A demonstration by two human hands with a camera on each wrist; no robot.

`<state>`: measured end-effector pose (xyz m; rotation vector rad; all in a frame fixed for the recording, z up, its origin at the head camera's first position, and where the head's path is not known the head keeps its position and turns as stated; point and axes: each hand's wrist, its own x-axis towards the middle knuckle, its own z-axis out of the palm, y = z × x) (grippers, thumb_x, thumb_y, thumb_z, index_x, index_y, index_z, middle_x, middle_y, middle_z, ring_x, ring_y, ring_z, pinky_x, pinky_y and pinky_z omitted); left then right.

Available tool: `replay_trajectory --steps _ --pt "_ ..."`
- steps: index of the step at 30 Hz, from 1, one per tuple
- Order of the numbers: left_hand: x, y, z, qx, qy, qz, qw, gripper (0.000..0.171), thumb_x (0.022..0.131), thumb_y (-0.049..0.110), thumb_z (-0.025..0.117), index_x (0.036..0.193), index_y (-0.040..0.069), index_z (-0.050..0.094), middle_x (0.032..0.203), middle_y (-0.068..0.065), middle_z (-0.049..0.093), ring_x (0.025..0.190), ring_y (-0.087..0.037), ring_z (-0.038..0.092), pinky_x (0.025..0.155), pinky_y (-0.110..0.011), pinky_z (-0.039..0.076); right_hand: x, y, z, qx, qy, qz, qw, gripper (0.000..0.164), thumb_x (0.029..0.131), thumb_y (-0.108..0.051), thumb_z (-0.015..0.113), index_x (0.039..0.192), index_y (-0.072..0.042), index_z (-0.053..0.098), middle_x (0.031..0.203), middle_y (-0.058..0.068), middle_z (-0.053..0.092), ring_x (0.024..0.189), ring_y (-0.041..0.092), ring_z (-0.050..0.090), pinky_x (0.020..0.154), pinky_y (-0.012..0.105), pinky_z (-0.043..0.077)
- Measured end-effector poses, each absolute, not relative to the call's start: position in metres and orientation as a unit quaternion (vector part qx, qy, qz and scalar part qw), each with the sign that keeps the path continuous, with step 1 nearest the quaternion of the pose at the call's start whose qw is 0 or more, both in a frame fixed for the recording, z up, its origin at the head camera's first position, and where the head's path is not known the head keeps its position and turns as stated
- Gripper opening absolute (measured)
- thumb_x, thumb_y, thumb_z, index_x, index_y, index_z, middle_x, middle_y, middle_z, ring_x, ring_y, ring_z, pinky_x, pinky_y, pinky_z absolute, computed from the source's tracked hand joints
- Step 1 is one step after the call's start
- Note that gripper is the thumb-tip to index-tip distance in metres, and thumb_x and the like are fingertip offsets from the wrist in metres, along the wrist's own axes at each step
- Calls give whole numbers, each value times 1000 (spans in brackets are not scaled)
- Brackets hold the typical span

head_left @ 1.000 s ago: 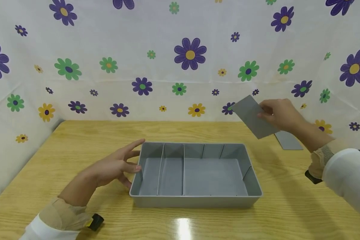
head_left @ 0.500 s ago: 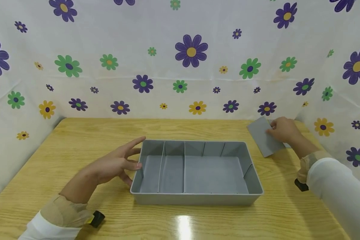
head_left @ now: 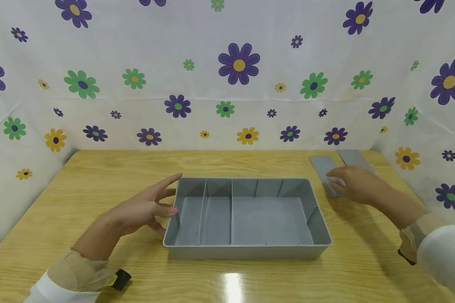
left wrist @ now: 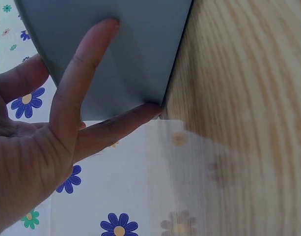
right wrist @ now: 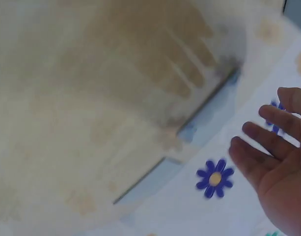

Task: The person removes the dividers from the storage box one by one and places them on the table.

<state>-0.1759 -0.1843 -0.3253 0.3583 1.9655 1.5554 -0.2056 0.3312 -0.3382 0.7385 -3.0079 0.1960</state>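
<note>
A grey rectangular box (head_left: pixel 246 252) stands on the table, with thin dividers forming two narrow compartments at its left and one wide one at its right. My left hand (head_left: pixel 140 212) rests at its left end, fingers spread; the left wrist view shows straight fingertips against the box's outer wall (left wrist: pixel 125 49). To the right of the box lie two flat grey panels: a nearer one (head_left: pixel 322 165) and another (head_left: pixel 352 155) just beyond it. Over the nearer panel my right hand (head_left: pixel 356 183) hovers, covering part of it; in the right wrist view its fingers are parted and hold nothing.
The wooden table (head_left: pixel 110 168) meets a white flowered cloth (head_left: pixel 204 42) hung along its back and sides. Slots (head_left: pixel 316 210) show on the box's inner walls. Light glares off the table (head_left: pixel 233 286) in front of the box.
My right hand has lowered the grey panel to the table at the right, beside the other panel, and let go of it, then drawn slightly back. The left hand and box stay put.
</note>
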Motion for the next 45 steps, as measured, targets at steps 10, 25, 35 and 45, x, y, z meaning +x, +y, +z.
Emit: replay_trajectory --steps 10,25,35,45 --pt "-175 -185 -323 145 741 584 298 81 88 11 58 147 32 7 151 -20 10 113 -41 46 60 -55 53 -164 316 -361 233 -968 82 -50 50 96 -31 46 130 5 42 132 31 43 119 43 40 98 57 36" --pt "-175 -184 -324 147 741 583 300 82 88 12 58 148 30 5 151 -20 10 110 -40 48 60 -54 53 -182 314 -367 191 -979 45 -49 62 96 -37 43 129 16 36 132 37 37 118 53 34 100 59 31" --pt "-176 -183 -325 146 741 582 302 81 89 11 57 148 32 6 151 -19 11 111 -40 47 61 -55 53 -187 318 -370 180 -982 41 -37 60 97 -36 42 127 16 39 128 37 41 116 52 37 100 58 33" --pt "-176 -184 -326 144 741 582 300 78 90 9 55 147 34 7 151 -18 11 114 -42 44 61 -55 53 -189 319 -368 162 -985 38 -52 63 97 -40 39 129 14 38 134 36 35 120 52 32 102 60 29"
